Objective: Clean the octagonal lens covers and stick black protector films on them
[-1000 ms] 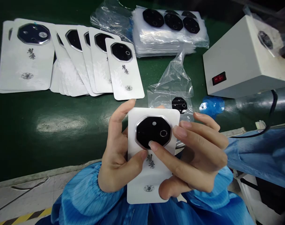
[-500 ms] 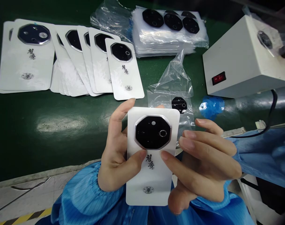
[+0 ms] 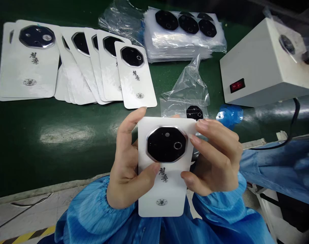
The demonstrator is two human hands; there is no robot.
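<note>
White phone back panel (image 3: 167,189) held in left hand (image 3: 126,173); panel's right edge touched by right hand (image 3: 217,159), grip can't be told. Black camera cover (image 3: 160,149) already set in panel; another cover (image 3: 194,111) beyond panel, not yet set.

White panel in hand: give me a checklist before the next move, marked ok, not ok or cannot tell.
1. Left hand gripping the white panel: ok, thumb on its front.
2. Black octagon inside its silver rim: ok.
3. Octagon pressed down fully: cannot tell.
4. Right hand also gripping: cannot tell; it is at the right edge.
5. Black piece at the clear bag fully in view: not ok, lower edge covered.
</note>
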